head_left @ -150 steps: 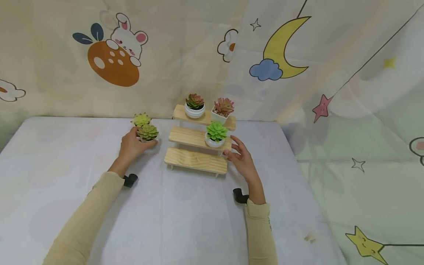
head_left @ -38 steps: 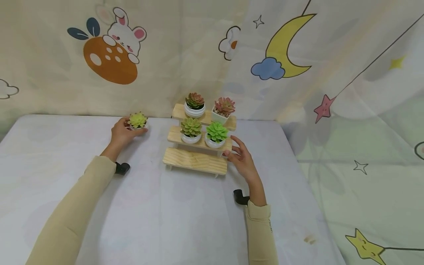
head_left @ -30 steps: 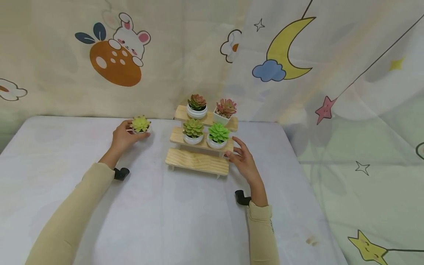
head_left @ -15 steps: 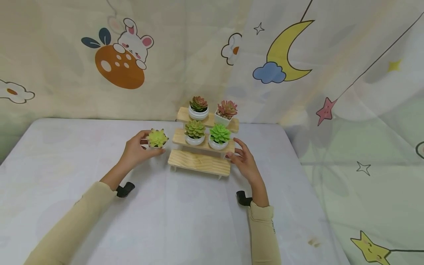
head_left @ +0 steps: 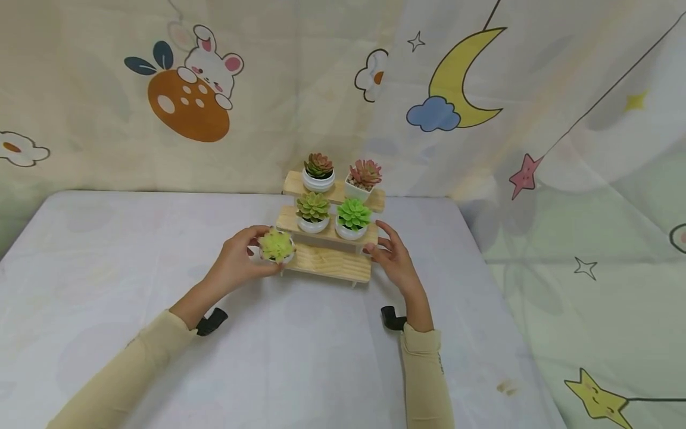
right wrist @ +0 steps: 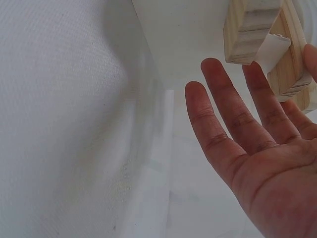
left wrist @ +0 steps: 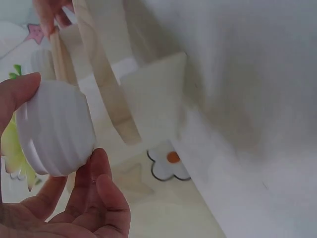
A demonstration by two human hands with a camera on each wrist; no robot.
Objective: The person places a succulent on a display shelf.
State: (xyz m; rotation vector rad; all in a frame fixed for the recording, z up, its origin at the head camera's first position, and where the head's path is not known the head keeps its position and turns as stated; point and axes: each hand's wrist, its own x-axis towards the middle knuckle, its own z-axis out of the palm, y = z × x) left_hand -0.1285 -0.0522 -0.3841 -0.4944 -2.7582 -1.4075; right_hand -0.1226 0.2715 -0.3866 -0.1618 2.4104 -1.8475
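My left hand (head_left: 239, 257) holds a small white pot with a yellow-green succulent (head_left: 276, 245) between thumb and fingers, over the left end of the lowest tier of a three-tier wooden display stand (head_left: 329, 262). In the left wrist view the ribbed white pot (left wrist: 57, 128) is tilted; whether it touches the tier cannot be told. My right hand (head_left: 395, 257) pinches the right end of the middle tier between thumb and index finger. The other fingers (right wrist: 228, 106) stretch out loosely beneath, in the right wrist view.
A dark green succulent (head_left: 313, 208) and a bright green one (head_left: 354, 215) stand on the middle tier. A red-green succulent (head_left: 318, 167) and a pink one in a square pot (head_left: 364, 176) stand on the top tier. Behind the white-covered table (head_left: 321, 357) hangs a printed cloth (head_left: 300, 77).
My left hand placed the dark green succulent on the middle tier, then took the yellow-green succulent from the table's back left and carried it right and forward to the lowest tier. My right hand stayed put.
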